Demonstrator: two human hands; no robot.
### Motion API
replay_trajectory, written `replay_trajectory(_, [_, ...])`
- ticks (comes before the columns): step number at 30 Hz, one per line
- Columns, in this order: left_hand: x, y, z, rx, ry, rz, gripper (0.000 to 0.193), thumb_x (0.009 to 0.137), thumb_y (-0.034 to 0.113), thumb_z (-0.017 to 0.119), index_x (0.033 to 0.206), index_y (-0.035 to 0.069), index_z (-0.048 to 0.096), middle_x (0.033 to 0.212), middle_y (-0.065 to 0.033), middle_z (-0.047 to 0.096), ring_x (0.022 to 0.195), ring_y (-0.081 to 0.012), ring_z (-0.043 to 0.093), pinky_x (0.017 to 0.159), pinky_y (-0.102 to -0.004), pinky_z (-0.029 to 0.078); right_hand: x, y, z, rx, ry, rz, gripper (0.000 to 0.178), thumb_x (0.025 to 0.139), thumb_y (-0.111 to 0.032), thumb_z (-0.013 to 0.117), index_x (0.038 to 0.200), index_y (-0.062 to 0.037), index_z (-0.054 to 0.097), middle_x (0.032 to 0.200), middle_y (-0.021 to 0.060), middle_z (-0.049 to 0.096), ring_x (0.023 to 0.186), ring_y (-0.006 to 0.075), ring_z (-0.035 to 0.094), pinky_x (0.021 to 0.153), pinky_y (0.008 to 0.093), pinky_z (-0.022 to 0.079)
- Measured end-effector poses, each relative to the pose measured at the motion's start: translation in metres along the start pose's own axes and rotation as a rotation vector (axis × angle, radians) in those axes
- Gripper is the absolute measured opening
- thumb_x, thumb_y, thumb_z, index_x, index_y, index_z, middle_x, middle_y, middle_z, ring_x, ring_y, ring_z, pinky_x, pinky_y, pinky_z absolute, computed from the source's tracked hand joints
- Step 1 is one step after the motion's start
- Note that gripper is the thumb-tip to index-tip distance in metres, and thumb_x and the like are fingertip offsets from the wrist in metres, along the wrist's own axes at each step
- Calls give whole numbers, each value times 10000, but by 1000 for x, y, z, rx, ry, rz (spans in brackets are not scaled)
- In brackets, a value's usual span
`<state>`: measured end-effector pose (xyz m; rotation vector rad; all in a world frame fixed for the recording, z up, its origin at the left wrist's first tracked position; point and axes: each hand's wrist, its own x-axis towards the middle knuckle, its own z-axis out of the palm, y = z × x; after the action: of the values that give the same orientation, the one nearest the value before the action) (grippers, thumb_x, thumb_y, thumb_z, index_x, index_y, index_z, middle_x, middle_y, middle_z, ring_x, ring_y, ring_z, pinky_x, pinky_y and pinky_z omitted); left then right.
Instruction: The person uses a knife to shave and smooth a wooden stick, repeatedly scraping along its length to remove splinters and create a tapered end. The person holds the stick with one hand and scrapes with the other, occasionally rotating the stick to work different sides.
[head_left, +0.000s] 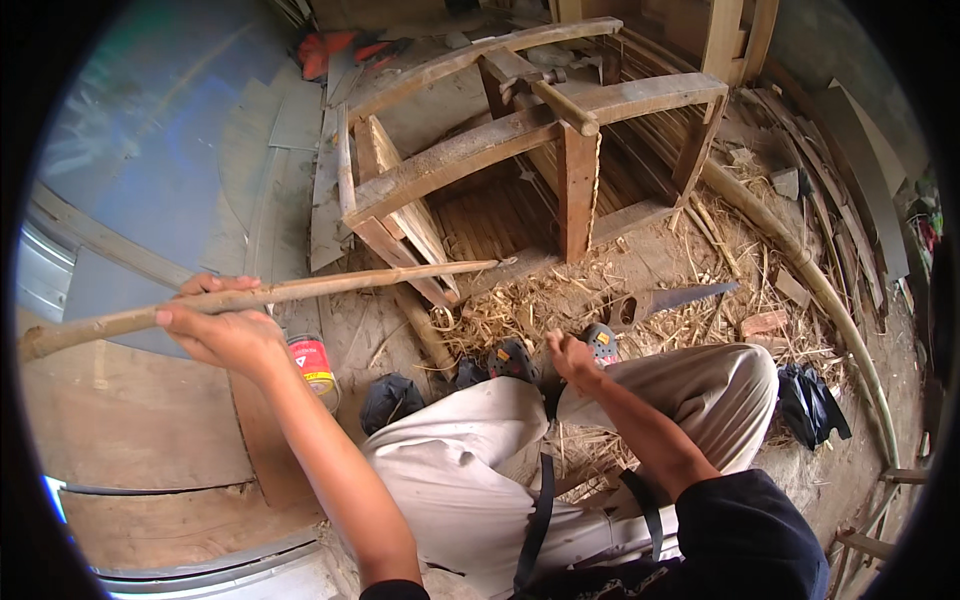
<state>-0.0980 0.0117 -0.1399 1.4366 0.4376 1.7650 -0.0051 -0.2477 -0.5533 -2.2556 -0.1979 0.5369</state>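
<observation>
Left hand (pixel 232 335) clamps wooden pole (pixel 340 284), nine o'clock. Right hand (pixel 573 361) apart, curled, contents unclear; saw (pixel 672 299) at its two o'clock.

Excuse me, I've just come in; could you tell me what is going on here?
A seated person grips a long wooden pole in the left hand, its narrower end pointing toward a wooden frame on the floor ahead. The right hand is in front of the knees near the shoes; whether it holds anything is unclear. A handsaw lies among wood shavings, and a red and yellow can stands near the left forearm.
</observation>
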Motion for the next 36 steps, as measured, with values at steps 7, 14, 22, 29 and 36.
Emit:
replay_trajectory(7, [3,0,11,-60,-38,5,620,946,672,279,838,67,360,691,-54,444,494,-174,471,451,-300,442,35,-9,-4,115,-234,160,592,958,-493,438,981,76,598,760,223,648,634,263,653,526,378,484])
replay_trajectory(14, [5,-2,13,-116,-23,-94,624,931,703,269,802,95,327,656,-49,410,477,-164,428,448,-295,414,37,13,6,58,6,-161,592,953,-500,435,1009,57,626,821,261,653,767,383,662,670,445,523])
replay_trajectory(22, [1,1,17,-11,50,-33,556,983,577,345,903,28,372,760,-96,462,563,-207,493,519,-332,457,31,-2,4,100,-120,71,612,949,-521,388,1059,29,631,1054,335,616,1052,451,596,864,481,499])
replay_trajectory(29, [4,1,14,-7,48,-47,517,997,497,406,970,-18,370,828,-132,476,607,-226,533,558,-362,483,38,-8,18,133,-86,-72,617,952,-488,429,1049,95,604,961,373,614,1008,464,611,811,493,508])
replay_trajectory(36, [10,-10,6,0,82,-74,537,1000,513,378,1053,-21,359,865,-152,490,664,-237,541,604,-378,493,57,16,1,65,-145,99,614,944,-526,431,931,51,643,783,261,631,815,387,649,731,454,505])
